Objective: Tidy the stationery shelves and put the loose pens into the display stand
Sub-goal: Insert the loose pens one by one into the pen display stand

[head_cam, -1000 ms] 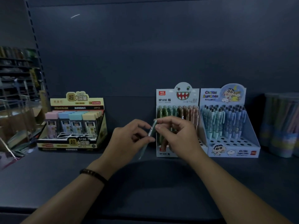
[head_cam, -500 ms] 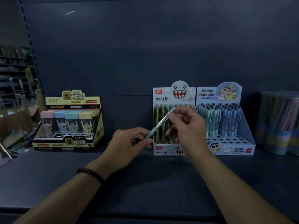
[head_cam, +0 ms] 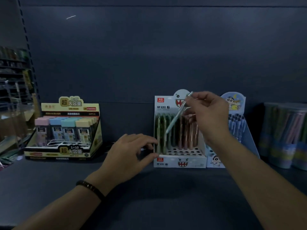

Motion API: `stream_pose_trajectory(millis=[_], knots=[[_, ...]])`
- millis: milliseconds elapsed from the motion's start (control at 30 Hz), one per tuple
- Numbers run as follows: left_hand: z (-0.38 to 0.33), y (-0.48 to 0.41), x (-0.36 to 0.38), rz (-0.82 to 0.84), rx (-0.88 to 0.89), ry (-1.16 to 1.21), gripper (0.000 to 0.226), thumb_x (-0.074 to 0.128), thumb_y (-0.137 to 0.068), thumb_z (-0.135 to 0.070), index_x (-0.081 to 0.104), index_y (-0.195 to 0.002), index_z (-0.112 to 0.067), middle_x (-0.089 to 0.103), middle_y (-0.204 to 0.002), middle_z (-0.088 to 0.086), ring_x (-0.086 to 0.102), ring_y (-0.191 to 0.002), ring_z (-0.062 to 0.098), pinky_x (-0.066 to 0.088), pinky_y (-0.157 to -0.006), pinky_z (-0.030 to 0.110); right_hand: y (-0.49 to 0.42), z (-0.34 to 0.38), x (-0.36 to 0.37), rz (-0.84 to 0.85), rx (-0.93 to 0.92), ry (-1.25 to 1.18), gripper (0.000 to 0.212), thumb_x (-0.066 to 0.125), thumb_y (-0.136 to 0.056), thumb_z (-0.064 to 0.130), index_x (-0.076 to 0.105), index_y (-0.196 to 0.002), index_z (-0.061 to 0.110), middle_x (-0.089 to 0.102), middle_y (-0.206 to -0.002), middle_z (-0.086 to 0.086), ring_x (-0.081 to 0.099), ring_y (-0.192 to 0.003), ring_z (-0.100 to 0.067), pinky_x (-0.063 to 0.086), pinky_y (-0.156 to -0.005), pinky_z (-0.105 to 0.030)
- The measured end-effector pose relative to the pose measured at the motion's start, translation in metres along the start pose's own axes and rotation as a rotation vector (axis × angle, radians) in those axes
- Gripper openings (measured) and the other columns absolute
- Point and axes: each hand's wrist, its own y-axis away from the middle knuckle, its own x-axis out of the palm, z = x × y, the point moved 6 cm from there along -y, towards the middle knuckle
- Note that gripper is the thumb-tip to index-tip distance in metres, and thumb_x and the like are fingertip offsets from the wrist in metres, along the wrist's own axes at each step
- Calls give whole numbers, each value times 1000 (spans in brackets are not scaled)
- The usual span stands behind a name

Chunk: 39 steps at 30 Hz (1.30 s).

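- Pale blue-green plastic pen (head_cam: 178, 114) hangs tilted over the white cardboard display stand with a toothy monster face (head_cam: 181, 163), tip down-left in front of the green pens (head_cam: 160, 130).
- Right hand (head_cam: 207, 113) pinches its upper part between thumb and fingertips.
- Left hand (head_cam: 131, 153), loosely curled and holding nothing, sits at the stand's left edge; contact unclear.
- Half a second ago the left hand held the pen's lower end; it has let go, and the pen is higher.

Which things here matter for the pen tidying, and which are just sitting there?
In the job: light blue pen, pinched by right hand; monster-face display stand; left hand at its left edge.
Just sitting: lead refill box; blue cartoon stand; pencil tubs.
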Motion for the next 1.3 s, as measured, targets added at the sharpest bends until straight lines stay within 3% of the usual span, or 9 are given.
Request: stream_pose_trajectory(millis=[133,267,400,633,733,900,1167,1300], knots=[[-4,-2,15,126,88,-103,18,65,-101,-42,69,-118,-40,61,-108,-23,54,-93,0,48,-81,30,-22,-7,-15,-39,-81,112,8,81,-91,13,74,-93,10,76,-74,-7,74,-62,-23,59,-62,-37],[-2,-2,22,144,106,-142,20,62,-104,-39,73,-119,-41,57,-108,-22,52,-92,4,46,-79,30,-17,-29,-19,-95,-155,300,6,81,-91,23,76,-94,23,74,-70,4,75,-68,-16,65,-73,-46],[-2,-1,22,134,123,-118,18,66,-102,-37,77,-115,-41,59,-106,-20,53,-88,9,48,-76,33,-4,-30,-7,-4,-266,441,18,78,-94,27,73,-111,30,71,-72,12,70,-72,-4,60,-76,-32],[-1,1,22,130,113,-102,16,73,-98,-39,78,-112,-41,57,-105,-18,54,-89,9,50,-77,35,5,-27,8,75,-374,618,24,76,-95,28,75,-119,30,72,-77,17,68,-76,1,58,-83,-27],[-2,0,21,131,106,-94,16,74,-97,-37,79,-113,-40,57,-105,-17,54,-89,9,51,-77,33,7,-27,11,83,-380,659,24,75,-96,29,74,-120,28,72,-80,16,68,-77,1,56,-82,-24],[-4,0,20,133,113,-85,17,73,-98,-35,79,-113,-40,58,-105,-17,53,-90,9,49,-77,28,10,-27,14,98,-407,704,20,76,-94,26,76,-114,24,72,-83,16,68,-78,-1,60,-87,-34],[-3,1,20,136,116,-77,18,72,-97,-35,79,-113,-40,57,-105,-18,52,-90,8,48,-77,25,11,-27,15,105,-412,762,15,74,-94,25,81,-107,22,74,-88,9,68,-80,-7,60,-88,-37],[-3,2,19,140,110,-65,17,72,-99,-36,79,-113,-39,57,-105,-18,53,-91,8,49,-75,26,12,-32,11,148,-305,791,25,64,-95,21,81,-111,29,66,-72,19,65,-71,-6,60,-86,-34]])
